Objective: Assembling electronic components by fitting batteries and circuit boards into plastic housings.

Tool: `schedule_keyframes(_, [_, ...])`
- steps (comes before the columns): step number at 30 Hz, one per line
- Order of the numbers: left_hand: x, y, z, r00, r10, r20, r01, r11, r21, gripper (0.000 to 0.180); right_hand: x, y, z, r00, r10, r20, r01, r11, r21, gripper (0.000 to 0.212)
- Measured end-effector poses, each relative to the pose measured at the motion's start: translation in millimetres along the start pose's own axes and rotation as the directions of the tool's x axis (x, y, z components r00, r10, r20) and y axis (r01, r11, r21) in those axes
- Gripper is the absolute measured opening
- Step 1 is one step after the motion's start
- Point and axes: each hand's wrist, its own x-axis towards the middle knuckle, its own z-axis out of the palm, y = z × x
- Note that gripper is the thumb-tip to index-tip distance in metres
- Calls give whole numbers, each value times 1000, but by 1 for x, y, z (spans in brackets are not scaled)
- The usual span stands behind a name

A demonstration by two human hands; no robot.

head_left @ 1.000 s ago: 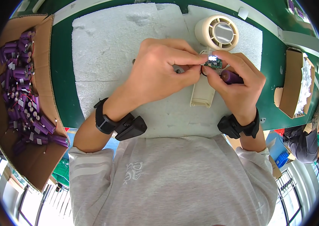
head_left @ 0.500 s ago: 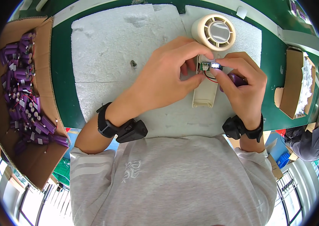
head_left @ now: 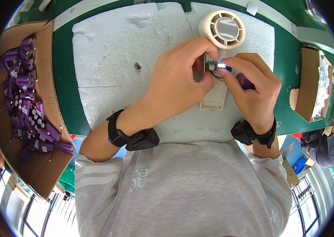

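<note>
A cream handheld fan (head_left: 213, 99) lies in front of me with its round head (head_left: 227, 29) at the far end and its handle opened up. Over the handle is a small green circuit board (head_left: 212, 66), joined to a brightly lit display (head_left: 223, 66); red and black wires run below. My left hand (head_left: 178, 73) curls its thumb and index finger around the handle beside the board, its other fingers partly hidden. My right hand (head_left: 255, 81) pinches the display's right end between thumb and index finger. A purple battery cell (head_left: 245, 81) is tucked in that same hand's palm.
White foam sheets (head_left: 107, 55) cover the green table (head_left: 66, 98). At left stands a cardboard box (head_left: 48, 166) of purple battery cells (head_left: 27, 87) with wires. A smaller box (head_left: 307, 85) with white pieces is at right. Other people show at both edges.
Both hands keep nearly the same hold. The lit display shifts slightly left and up in view, along with the fan. My left forearm moves a little to the right.
</note>
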Motion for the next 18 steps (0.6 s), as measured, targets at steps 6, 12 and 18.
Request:
schedule_keyframes(6, [0,-5,-1,997,82,-12,-82,997,12,29,-2,-1,1,994,-105,7,105,988,-112,21])
schedule_keyframes(12, [3,-13,-14,992,76,99,-53,975,-214,28,-2,-6,0,998,-61,28,65,983,-173,18])
schedule_keyframes(18, [11,-15,-17,938,332,98,-337,941,39,26,-1,-4,-3,953,276,123,-278,961,1,31])
